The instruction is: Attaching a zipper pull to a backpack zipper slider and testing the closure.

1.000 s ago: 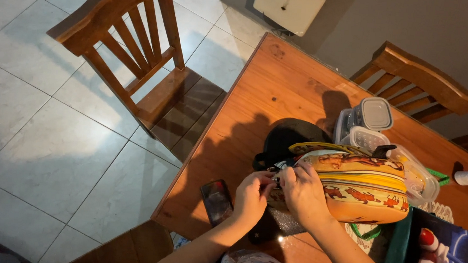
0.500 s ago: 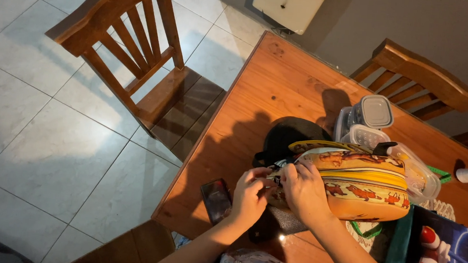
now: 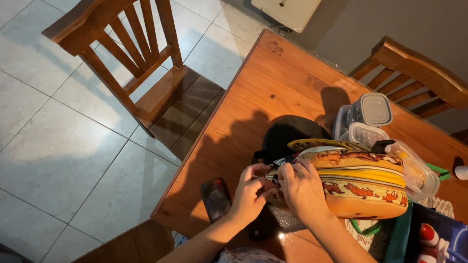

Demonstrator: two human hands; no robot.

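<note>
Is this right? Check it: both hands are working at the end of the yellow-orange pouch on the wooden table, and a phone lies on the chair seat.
Not quite. In the head view the phone lies on the wooden table, near its edge beside the left hand, not on the chair. Both hands, with the right hand, are at the pouch.

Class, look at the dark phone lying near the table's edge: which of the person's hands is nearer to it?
Left. The left hand is just right of the phone, at the lunch bag's end. The right hand rests on the bag, beyond the left hand, farther from the phone.
</note>
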